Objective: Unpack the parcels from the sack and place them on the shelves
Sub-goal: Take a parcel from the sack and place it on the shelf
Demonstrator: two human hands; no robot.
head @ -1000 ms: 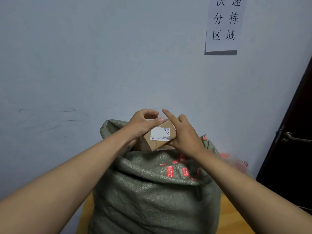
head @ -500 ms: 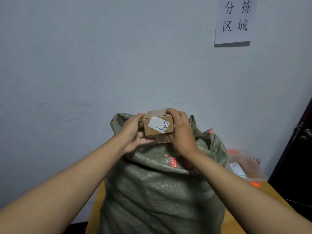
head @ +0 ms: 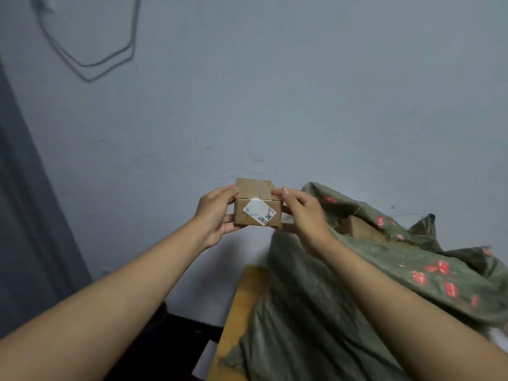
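A small brown cardboard parcel [head: 257, 204] with a white label on its near face is held in the air in front of the wall, left of the sack. My left hand [head: 214, 215] grips its left end and my right hand [head: 302, 213] grips its right end, fingers curled over the top edge. The green woven sack [head: 343, 284] with red marks stands open on a wooden table at the right. Another brown parcel [head: 357, 226] shows inside the sack's mouth.
The wooden table [head: 239, 306] edge runs down the lower middle, with dark floor space [head: 176, 339] to its left. A plain grey wall [head: 247, 92] fills the background, with a hanging cable [head: 90, 64] at upper left and a darker panel [head: 24, 215] along the left edge.
Both hands lifted the parcel out of the sack's mouth and carried it left, clear of the sack. The view swung left, so the sack now sits at the right.
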